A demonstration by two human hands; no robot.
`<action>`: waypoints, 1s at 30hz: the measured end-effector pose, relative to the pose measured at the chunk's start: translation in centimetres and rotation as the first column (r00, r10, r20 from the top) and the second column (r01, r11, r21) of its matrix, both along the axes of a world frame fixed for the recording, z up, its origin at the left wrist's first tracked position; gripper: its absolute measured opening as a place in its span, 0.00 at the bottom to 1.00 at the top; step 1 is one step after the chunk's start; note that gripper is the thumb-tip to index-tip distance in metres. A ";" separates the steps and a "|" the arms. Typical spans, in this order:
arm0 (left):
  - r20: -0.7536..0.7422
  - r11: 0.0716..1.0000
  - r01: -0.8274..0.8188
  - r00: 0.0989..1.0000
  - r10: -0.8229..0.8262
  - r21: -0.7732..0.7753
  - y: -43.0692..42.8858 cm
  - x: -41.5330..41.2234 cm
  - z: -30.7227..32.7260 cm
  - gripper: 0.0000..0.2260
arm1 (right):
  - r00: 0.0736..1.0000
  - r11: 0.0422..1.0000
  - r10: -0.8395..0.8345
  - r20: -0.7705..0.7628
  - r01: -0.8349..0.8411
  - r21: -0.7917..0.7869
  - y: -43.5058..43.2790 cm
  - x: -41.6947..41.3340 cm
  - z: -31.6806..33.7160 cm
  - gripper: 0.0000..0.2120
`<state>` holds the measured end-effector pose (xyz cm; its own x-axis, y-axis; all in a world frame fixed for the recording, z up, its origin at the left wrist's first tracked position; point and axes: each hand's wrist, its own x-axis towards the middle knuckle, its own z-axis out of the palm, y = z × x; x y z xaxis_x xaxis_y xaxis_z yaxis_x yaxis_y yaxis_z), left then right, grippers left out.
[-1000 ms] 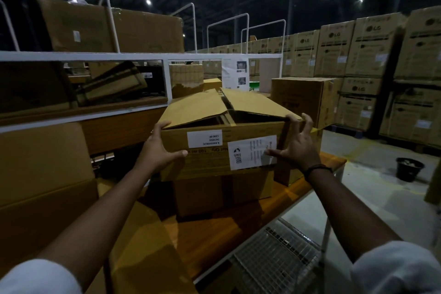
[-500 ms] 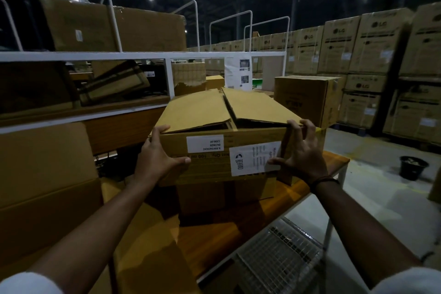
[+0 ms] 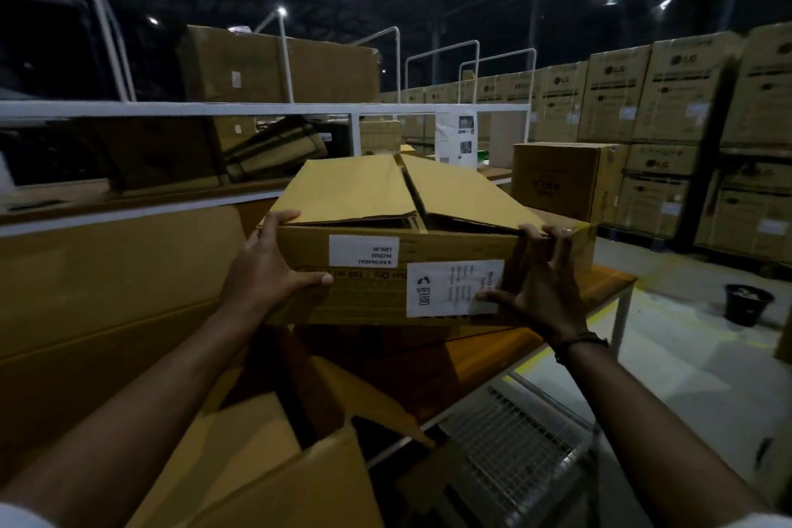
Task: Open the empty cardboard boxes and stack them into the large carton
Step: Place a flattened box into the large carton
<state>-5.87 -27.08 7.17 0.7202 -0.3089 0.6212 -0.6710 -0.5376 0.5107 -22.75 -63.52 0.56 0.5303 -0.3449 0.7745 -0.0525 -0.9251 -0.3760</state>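
A brown cardboard box [image 3: 368, 223] with two white labels on its near side is held up above the orange table [image 3: 600, 292]. Its two top flaps lie loosely shut with a gap between them. My left hand [image 3: 265, 270] grips the box's left near corner, thumb on the front face. My right hand [image 3: 540, 287] clasps the right near corner, thumb on the lower label. Below, close to me, a large carton [image 3: 265, 463] stands with its flaps open; its inside is dark.
A wire-mesh cart [image 3: 523, 450] sits at the lower right. A big flat carton [image 3: 107, 292] leans at the left. White shelving [image 3: 257, 109] with boxes runs behind. Stacked cartons [image 3: 668, 99] line the right, one box [image 3: 561, 180] stands nearer, and a black bucket [image 3: 748, 304] rests on the floor.
Both hands have lifted the labelled box off the box under it and drawn it toward me, over the open carton. The view has tilted down a little.
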 end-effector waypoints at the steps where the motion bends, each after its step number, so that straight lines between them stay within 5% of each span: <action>1: 0.011 1.000 -0.011 1.000 0.011 0.000 1.7 -0.6 0.1 0.47 | 1.000 1.000 0.017 -0.007 -0.017 0.014 1.5 -0.3 0.0 0.53; 18: -0.007 0.948 -0.314 0.950 0.314 -0.051 27.8 -9.5 -2.4 0.47 | 0.956 0.956 0.289 -0.043 -0.291 -0.038 24.3 3.0 -0.7 0.54; 30: -0.045 0.859 -0.509 0.860 0.508 -0.051 34.1 -14.7 -7.2 0.48 | 0.890 0.892 0.446 -0.094 -0.451 -0.035 30.9 4.3 -4.4 0.54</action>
